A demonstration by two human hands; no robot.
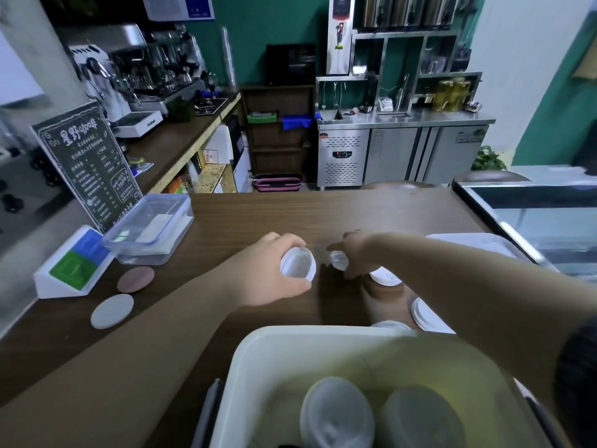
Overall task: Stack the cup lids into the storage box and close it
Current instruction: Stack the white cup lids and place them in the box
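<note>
Nearest me sits the open storage box (pixel 258 367), two stacks of lids (pixel 336 415) inside. Beyond it, over the counter (pixel 290 215), my left hand (pixel 268 273) has its fingers (pixel 281 239) curled round a white cup lid (pixel 298 265). My right hand (pixel 357 250) pinches a clear lid (pixel 339 260). Loose lids (pixel 386 277) lie right of it; the box cover (pixel 468 244) rests far right.

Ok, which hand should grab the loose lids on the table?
Right: the right hand, pinching a clear lid, is beside the loose lids; the left hand grips a white lid.
</note>
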